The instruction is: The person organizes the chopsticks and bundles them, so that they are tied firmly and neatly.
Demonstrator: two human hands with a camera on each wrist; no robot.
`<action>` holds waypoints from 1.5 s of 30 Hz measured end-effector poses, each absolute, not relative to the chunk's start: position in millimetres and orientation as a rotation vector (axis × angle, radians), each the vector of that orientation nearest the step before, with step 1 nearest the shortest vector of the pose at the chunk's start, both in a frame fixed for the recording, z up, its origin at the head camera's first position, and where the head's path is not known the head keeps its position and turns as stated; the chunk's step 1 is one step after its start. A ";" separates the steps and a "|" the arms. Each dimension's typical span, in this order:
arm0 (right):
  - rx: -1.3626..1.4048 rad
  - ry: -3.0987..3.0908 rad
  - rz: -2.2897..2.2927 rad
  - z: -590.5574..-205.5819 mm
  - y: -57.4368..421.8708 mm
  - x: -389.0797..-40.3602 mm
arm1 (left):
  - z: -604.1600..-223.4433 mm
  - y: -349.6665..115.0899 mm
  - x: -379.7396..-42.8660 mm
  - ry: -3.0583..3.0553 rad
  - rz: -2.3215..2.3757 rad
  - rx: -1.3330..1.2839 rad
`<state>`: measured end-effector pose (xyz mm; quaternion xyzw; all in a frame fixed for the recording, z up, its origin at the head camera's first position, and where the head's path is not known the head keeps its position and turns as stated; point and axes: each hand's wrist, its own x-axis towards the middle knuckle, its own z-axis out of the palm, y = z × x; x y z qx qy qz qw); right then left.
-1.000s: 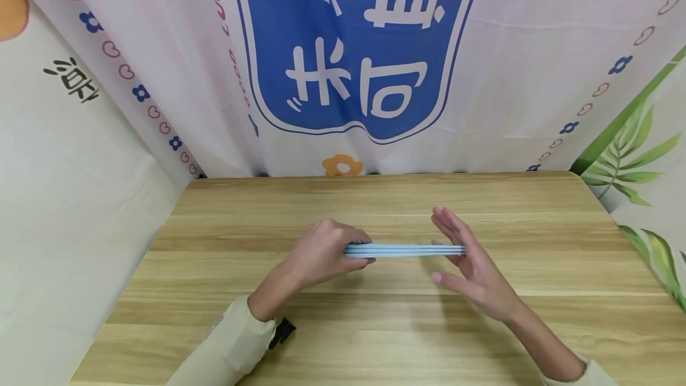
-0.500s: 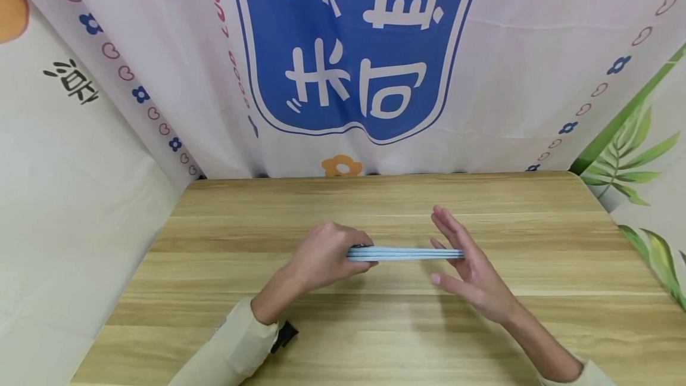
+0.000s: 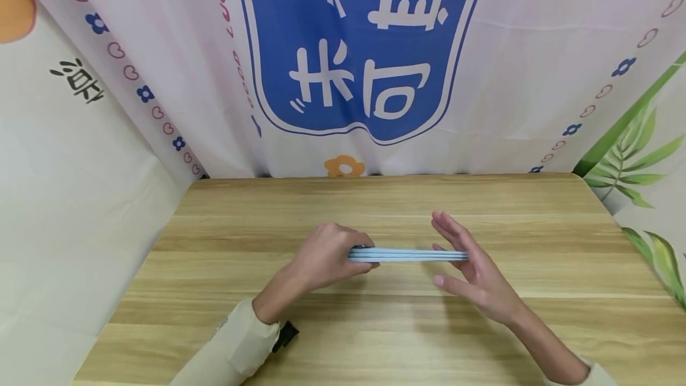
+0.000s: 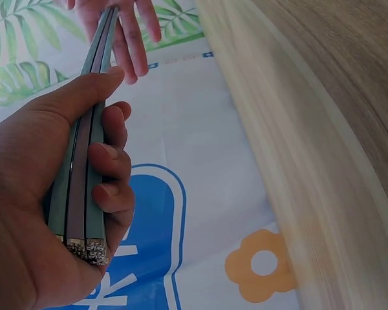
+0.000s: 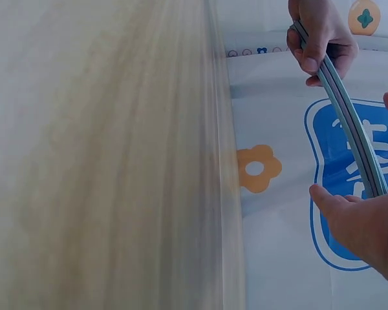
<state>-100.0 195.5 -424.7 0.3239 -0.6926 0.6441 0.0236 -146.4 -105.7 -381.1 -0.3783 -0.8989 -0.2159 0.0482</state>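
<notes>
Gripping one end of a pale blue layered bundle, our left hand pinches it between curled fingers and thumb, and we hold it level above the wooden table that lies beneath the grip. Its far end meets the palm of our right hand, whose fingers are straight and spread, with the thumb standing apart, so nothing is pinched there. We judge the step in hand to be steadying the bundle, perhaps evening its layers between both hands; a next move seems to call for a firm left pinch and a right palm kept square to the end, lest the strips slide. We see no readable label or brand on the bundle. Beyond the grip, the cloth carries a blue panel with white Chinese characters turned sideways and cut off at the top; we can read 可 among them. Left of the panel, pink lettering says GOOD LUCK, and farther left of the grip is black writing we cannot make out.
</notes>
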 end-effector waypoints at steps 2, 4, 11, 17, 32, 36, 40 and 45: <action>0.992 -2.156 1.977 -424.7 198.6 -99.8 | -381.3 -105.9 -146.6 -2.742 -0.651 -1.150; 0.956 -2.201 1.958 -424.3 203.4 -99.2 | -381.7 -106.7 -146.8 -2.738 -0.653 -1.149; 0.879 -2.284 1.906 -424.8 232.6 -96.5 | -380.7 -112.0 -147.8 -2.727 -0.651 -1.128; 0.813 -2.380 1.774 -428.7 257.8 -92.4 | -379.7 -114.7 -148.5 -2.726 -0.652 -1.123; 0.443 -2.685 1.408 -449.0 304.2 -97.3 | -379.2 -118.5 -145.7 -2.735 -0.662 -1.116; 0.475 -2.712 1.354 -453.9 306.3 -100.1 | -379.0 -118.6 -144.7 -2.744 -0.666 -1.114; 0.476 -2.772 1.254 -457.1 306.4 -104.7 | -379.6 -118.2 -144.7 -2.745 -0.655 -1.117; 0.490 -2.852 1.117 -458.1 306.9 -111.7 | -381.0 -117.2 -145.4 -2.736 -0.633 -1.127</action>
